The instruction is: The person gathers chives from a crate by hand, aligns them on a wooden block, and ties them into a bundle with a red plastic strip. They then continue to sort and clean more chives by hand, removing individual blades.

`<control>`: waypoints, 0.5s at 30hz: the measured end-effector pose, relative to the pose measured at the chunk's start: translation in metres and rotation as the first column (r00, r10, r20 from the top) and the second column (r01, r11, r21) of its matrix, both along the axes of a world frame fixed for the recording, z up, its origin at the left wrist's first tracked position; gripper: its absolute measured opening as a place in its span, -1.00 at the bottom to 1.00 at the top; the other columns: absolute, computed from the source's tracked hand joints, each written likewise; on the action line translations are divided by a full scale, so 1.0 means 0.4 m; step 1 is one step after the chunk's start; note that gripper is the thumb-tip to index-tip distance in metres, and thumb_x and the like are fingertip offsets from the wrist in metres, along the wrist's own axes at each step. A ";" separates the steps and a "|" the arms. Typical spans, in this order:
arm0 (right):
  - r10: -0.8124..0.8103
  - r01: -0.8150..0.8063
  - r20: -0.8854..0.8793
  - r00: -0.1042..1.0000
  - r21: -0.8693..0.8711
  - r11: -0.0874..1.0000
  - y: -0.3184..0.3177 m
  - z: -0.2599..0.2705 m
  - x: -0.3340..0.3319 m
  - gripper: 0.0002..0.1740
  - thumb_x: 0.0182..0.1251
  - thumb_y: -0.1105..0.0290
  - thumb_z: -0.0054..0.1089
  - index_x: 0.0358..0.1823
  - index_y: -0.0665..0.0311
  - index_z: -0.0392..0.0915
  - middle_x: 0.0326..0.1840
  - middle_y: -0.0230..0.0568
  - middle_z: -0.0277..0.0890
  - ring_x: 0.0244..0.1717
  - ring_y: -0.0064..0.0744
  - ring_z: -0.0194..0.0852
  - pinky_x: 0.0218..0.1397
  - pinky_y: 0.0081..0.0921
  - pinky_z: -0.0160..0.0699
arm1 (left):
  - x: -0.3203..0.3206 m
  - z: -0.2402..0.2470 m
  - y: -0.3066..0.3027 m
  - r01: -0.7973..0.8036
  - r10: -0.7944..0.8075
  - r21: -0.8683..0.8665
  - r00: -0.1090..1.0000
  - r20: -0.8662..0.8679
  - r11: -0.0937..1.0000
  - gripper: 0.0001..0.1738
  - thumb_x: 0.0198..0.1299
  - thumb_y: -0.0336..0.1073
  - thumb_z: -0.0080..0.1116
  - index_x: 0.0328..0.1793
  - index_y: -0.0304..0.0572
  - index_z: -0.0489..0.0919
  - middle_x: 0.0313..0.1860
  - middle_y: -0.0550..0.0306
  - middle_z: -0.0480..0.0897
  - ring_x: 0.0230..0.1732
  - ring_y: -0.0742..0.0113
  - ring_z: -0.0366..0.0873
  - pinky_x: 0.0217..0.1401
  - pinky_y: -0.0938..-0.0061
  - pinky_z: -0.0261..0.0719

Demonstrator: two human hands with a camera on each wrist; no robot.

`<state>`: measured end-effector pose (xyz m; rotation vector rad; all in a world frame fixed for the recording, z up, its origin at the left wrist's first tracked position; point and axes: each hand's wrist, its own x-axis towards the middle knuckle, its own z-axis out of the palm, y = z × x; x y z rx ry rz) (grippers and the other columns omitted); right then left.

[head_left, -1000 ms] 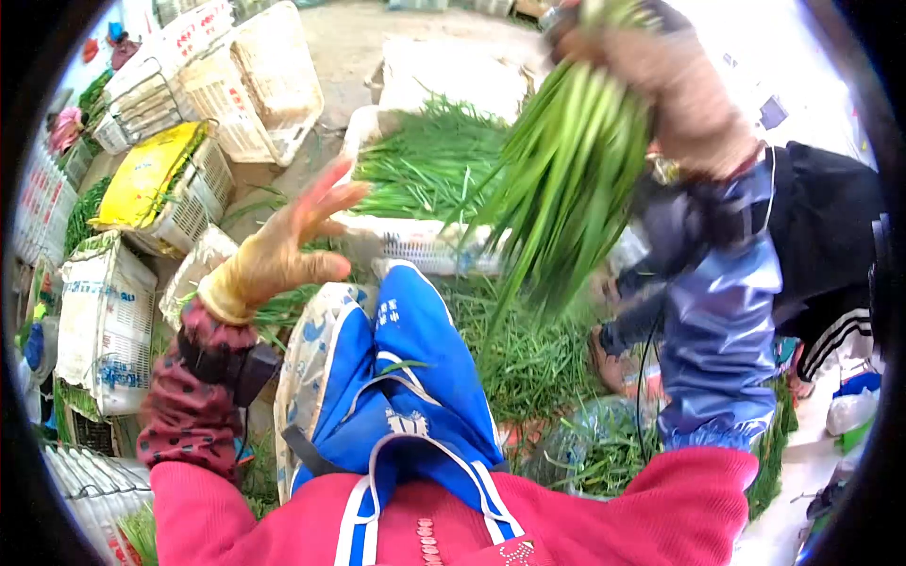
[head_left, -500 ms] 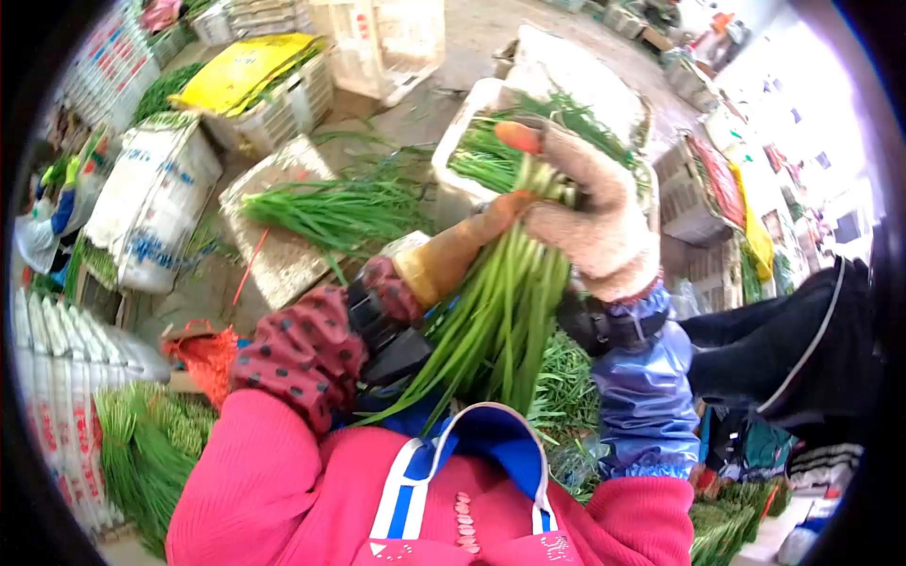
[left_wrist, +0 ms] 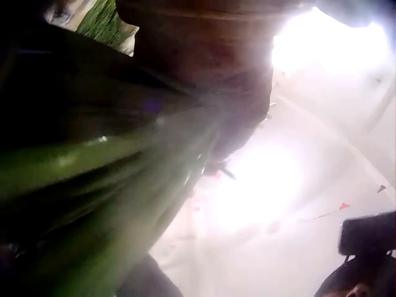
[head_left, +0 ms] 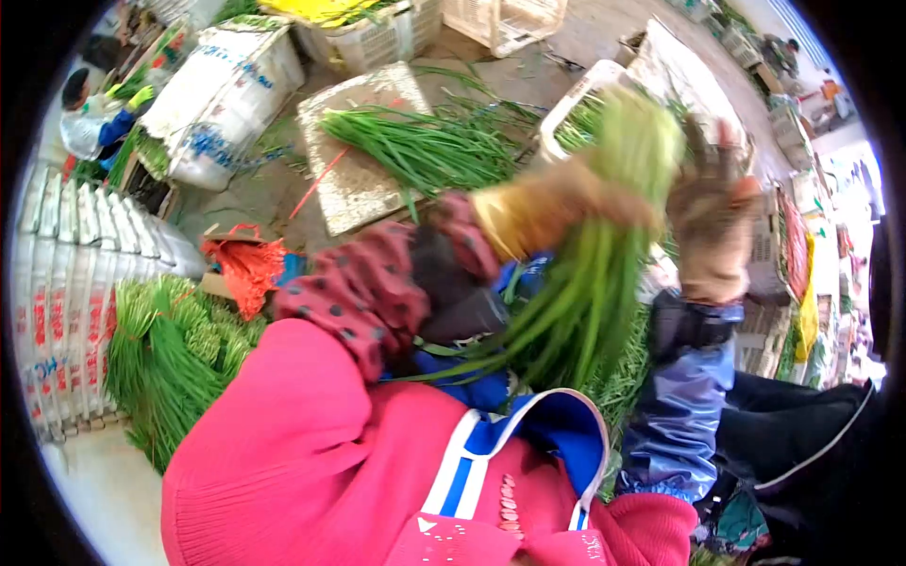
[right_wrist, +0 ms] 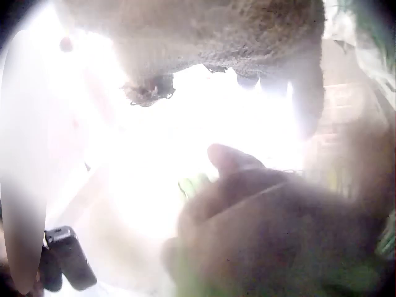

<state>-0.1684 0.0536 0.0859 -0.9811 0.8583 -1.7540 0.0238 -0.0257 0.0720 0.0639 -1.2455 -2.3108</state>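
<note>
In the head view my gloved left hand (head_left: 566, 203) grips a bunch of long green stalks (head_left: 604, 302), its pale end up and its leaves trailing down over the blue apron. The left wrist view has the leaves (left_wrist: 124, 179) fanning from under the curled hand (left_wrist: 204, 80). My right hand (head_left: 714, 231) is raised just right of the bunch, fingers spread and blurred, holding nothing. Its glove (right_wrist: 247, 37) fills the top of the right wrist view.
Another bunch (head_left: 425, 146) lies on a speckled board (head_left: 344, 203). A white crate (head_left: 557, 123) of greens stands ahead, stacked crates (head_left: 66, 311) and bundled greens (head_left: 170, 377) at left. A person in dark clothes (head_left: 802, 424) is close at right; another (head_left: 90, 123) is far left.
The bunch passed from my right hand to my left, with both hands touching it half a second ago. My right hand has since come off it and opened. The head view has swung left.
</note>
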 end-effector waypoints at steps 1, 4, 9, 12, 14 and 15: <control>0.028 -0.012 -0.076 0.997 0.209 0.978 0.028 -0.055 0.008 -0.14 0.34 -0.20 0.19 0.55 0.03 0.19 0.50 -0.12 0.27 0.38 -0.20 0.33 0.35 -0.32 0.44 | 0.006 -0.017 -0.065 0.040 -0.040 0.008 0.999 -0.009 0.999 -0.50 0.13 -0.09 0.34 0.05 -0.36 0.61 -0.17 -0.02 0.72 -0.19 0.25 0.70 -0.02 0.39 0.66; 0.519 0.007 -0.792 0.322 0.550 0.835 0.086 -0.184 0.060 -0.29 0.37 0.07 0.26 0.49 0.10 0.29 0.31 0.01 0.49 0.27 -0.19 0.47 0.35 -0.33 0.44 | 0.058 0.003 -0.292 -0.193 0.195 0.051 0.980 -0.039 0.980 -0.70 0.12 -0.30 0.35 -0.12 -0.39 0.64 -0.30 -0.07 0.74 -0.34 0.18 0.74 -0.13 0.30 0.78; 0.704 0.461 -0.686 0.185 0.693 0.555 0.024 -0.011 0.035 0.03 0.02 0.08 0.46 0.54 0.21 0.19 0.30 0.23 0.47 0.33 0.03 0.46 0.35 -0.33 0.43 | 0.233 0.164 -0.459 -0.398 0.393 -0.248 0.917 -0.070 0.883 -0.74 0.27 -0.27 0.11 -0.15 -0.36 0.64 -0.35 0.07 0.71 -0.39 0.30 0.70 -0.26 0.44 0.72; 0.133 0.373 -0.948 0.289 0.240 0.896 -0.103 0.005 -0.019 0.08 0.00 0.43 0.46 0.60 0.17 0.07 0.35 0.20 0.44 0.36 -0.12 0.46 0.39 -0.34 0.42 | 0.251 0.240 -0.469 -0.515 0.495 -0.427 0.853 -0.166 0.744 -0.79 0.26 -0.32 0.12 -0.18 -0.36 0.63 -0.41 0.09 0.67 -0.46 0.32 0.68 -0.40 0.50 0.71; -0.014 0.094 -0.618 0.786 0.097 0.991 -0.222 0.074 0.090 0.15 -0.01 0.51 0.50 0.62 0.14 -0.02 0.50 0.13 0.25 0.48 -0.15 0.26 0.29 -0.33 0.52 | 0.231 0.285 -0.453 -0.565 0.550 -0.608 0.800 -0.240 0.558 -0.82 0.26 -0.34 0.14 -0.19 -0.35 0.62 -0.46 0.11 0.63 -0.49 0.35 0.66 -0.47 0.53 0.71; -0.052 0.025 -0.698 0.714 -0.049 0.998 -0.276 0.098 0.138 0.20 -0.03 0.47 0.54 0.63 0.14 -0.07 0.59 0.12 0.08 0.51 -0.09 0.18 0.20 -0.27 0.58 | 0.221 0.307 -0.442 -0.552 0.566 -0.713 0.782 -0.263 0.433 -0.83 0.26 -0.34 0.15 -0.19 -0.35 0.61 -0.48 0.13 0.61 -0.50 0.37 0.66 -0.49 0.54 0.71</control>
